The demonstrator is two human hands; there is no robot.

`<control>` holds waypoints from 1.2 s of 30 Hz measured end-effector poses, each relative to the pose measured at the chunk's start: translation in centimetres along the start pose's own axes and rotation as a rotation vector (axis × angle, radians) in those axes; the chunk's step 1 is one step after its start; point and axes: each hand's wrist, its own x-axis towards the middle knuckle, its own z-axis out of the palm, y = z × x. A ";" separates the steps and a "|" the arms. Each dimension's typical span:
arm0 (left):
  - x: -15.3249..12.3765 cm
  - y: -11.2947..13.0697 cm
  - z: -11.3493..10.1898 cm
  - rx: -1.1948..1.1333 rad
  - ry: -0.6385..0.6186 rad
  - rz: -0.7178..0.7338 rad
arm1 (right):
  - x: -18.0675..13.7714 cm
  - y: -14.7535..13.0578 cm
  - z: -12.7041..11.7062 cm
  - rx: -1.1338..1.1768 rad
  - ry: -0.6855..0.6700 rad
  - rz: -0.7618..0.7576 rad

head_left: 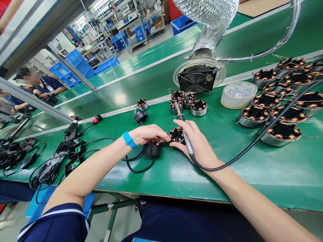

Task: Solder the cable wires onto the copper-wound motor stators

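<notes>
My right hand is closed around a soldering iron, whose tip points up and away from me. Its thumb also touches the near right side of a small copper-wound motor stator on the bench. From the other side my left hand, wearing a blue wristband, pinches thin coloured wires at the stator's left edge; the fingers partly hide them. Just below that hand lies a round black housing with a black cable. Beyond the iron's tip stand several small stators.
A fan on a foil duct stands behind the small stators. To its right are a tape roll and several larger stators. The iron's cord crosses my right forearm. Coiled cables lie left; co-workers sit farther off.
</notes>
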 end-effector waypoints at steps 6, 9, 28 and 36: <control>-0.2 0.1 0.2 0.034 -0.026 0.010 | 0.0 0.2 0.0 -0.009 -0.001 0.003; -0.3 0.2 0.1 0.031 -0.028 0.016 | -0.1 0.2 0.1 -0.012 0.006 -0.002; 0.0 -0.7 -1.7 -0.022 -0.160 0.022 | -0.1 -0.1 0.0 -0.014 0.008 -0.015; -0.4 -1.0 -2.1 -0.001 -0.103 -0.004 | -0.1 -0.1 0.0 -0.017 0.008 -0.009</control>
